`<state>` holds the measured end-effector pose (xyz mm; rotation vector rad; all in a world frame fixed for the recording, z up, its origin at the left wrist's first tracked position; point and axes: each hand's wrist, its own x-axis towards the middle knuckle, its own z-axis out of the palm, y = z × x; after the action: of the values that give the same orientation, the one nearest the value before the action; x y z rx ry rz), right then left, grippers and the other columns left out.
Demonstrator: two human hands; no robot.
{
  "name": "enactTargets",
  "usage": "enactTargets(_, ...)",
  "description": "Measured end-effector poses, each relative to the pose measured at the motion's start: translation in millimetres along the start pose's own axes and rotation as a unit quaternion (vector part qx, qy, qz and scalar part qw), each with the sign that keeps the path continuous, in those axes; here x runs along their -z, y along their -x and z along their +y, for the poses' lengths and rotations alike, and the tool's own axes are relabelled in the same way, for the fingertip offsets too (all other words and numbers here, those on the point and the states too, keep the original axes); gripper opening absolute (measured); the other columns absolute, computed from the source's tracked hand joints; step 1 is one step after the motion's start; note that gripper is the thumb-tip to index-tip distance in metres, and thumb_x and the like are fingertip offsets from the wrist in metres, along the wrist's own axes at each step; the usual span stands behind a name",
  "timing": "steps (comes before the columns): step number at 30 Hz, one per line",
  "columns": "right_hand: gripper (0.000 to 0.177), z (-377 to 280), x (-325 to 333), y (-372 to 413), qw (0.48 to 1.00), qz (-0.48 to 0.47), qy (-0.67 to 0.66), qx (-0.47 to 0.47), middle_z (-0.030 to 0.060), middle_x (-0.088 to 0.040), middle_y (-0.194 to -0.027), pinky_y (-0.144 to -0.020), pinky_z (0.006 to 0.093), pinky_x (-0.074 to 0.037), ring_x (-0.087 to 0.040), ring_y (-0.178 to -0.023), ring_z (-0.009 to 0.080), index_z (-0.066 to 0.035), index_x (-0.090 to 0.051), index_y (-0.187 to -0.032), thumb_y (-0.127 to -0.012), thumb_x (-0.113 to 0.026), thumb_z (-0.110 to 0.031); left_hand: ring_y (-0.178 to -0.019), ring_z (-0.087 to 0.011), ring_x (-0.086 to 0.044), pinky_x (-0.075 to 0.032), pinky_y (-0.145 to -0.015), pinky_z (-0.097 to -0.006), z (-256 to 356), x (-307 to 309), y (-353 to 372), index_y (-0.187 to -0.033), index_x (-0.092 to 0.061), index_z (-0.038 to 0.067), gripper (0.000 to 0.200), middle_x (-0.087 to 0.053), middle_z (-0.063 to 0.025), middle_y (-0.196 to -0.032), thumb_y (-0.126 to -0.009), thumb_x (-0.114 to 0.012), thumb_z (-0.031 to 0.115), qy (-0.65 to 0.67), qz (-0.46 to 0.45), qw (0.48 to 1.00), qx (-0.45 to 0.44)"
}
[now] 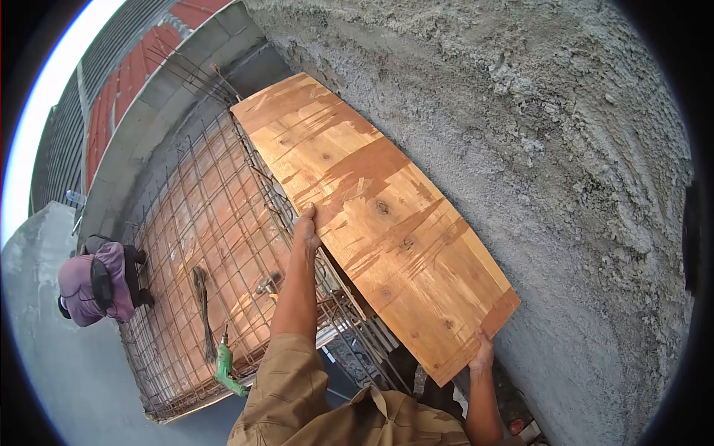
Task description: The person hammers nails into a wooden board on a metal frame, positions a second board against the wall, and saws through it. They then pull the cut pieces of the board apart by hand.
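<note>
A long plywood panel (372,215) with brown streaks and dark knots lies along the rough wall, slanting away from me. My left hand (308,227) grips its left edge about midway, the thumb on top and the other fingers hidden beneath. At the near right corner, my right hand (482,352) is closed on the end of the panel, with its fingers partly under the board. Left of my left arm, a hammer (268,284) rests on the rebar grid (197,223).
A green power drill (225,366) and a bundle of tie wire (202,301) lie on the rebar. At the left, a person in a purple top (93,282) bends over the grid's edge. The rough cement wall (535,149) rises on the right. Rebar ends stick up along the far side.
</note>
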<state>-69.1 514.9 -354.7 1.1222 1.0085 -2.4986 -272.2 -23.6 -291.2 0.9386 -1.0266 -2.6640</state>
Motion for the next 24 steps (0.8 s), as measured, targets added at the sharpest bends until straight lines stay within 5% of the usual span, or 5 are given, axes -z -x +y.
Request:
enactTargets(6,0.049,-21.7,4.8,-9.4,0.998,-0.046,0.018,0.030,0.0153,-0.063,-0.128,-0.104,0.0485,-0.050,-0.063,-0.116,0.0326,0.001,-0.052,-0.138,-0.093,-0.065,-0.012,-0.111,-0.0312,-0.065,-0.057,-0.095,-0.0467,-28.9,5.6,-9.8,-0.136,-0.048,-0.002,0.045,-0.060,-0.0190,-0.131,-0.109,-0.045,0.033,-0.028,0.025,0.998,-0.054)
enactTargets(9,0.050,-30.8,16.8,-19.9,0.996,0.021,0.090,0.016,0.0159,-0.062,-0.130,-0.104,0.0489,-0.049,-0.062,-0.118,0.0326,0.000,-0.051,-0.140,-0.094,-0.064,-0.014,-0.108,-0.0289,-0.066,-0.058,-0.091,-0.0427,-35.2,-4.5,-6.7,-0.133,-0.051,-0.003,0.043,-0.062,-0.0176,-0.129,-0.107,-0.052,0.032,-0.045,0.045,0.993,-0.102)
enactTargets(12,0.048,-41.2,-11.7,10.2,0.996,-0.039,0.079,-0.001,0.0134,-0.062,-0.128,-0.103,0.0473,-0.050,-0.061,-0.118,0.0310,-0.001,-0.053,-0.136,-0.092,-0.067,-0.012,-0.105,-0.0267,-0.067,-0.058,-0.088,-0.0386,-27.5,-5.1,-2.9,-0.131,-0.053,-0.005,0.041,-0.065,-0.0154,-0.124,-0.105,-0.057,0.026,-0.049,0.044,0.989,-0.134)
enactTargets(18,0.053,-62.9,-18.5,-30.3,0.999,-0.046,-0.008,-0.016,0.0146,-0.056,-0.137,-0.106,0.0508,-0.047,-0.057,-0.124,0.0325,-0.001,-0.048,-0.143,-0.094,-0.065,-0.010,-0.100,-0.0256,-0.068,-0.058,-0.088,-0.0370,-17.4,4.6,-6.5,-0.131,-0.052,-0.006,0.044,-0.065,-0.0165,-0.120,-0.103,-0.060,0.028,-0.091,0.050,0.984,-0.148)
enactTargets(24,0.057,-79.9,-27.1,39.4,0.990,-0.044,0.114,0.072,0.0152,-0.057,-0.137,-0.110,0.0502,-0.044,-0.056,-0.126,0.0337,-0.002,-0.044,-0.146,-0.094,-0.066,-0.011,-0.106,-0.0249,-0.067,-0.056,-0.091,-0.0354,-31.6,19.9,8.0,-0.140,-0.045,-0.006,0.057,-0.061,-0.0185,-0.128,-0.102,-0.063,0.032,-0.031,0.035,0.989,-0.137)
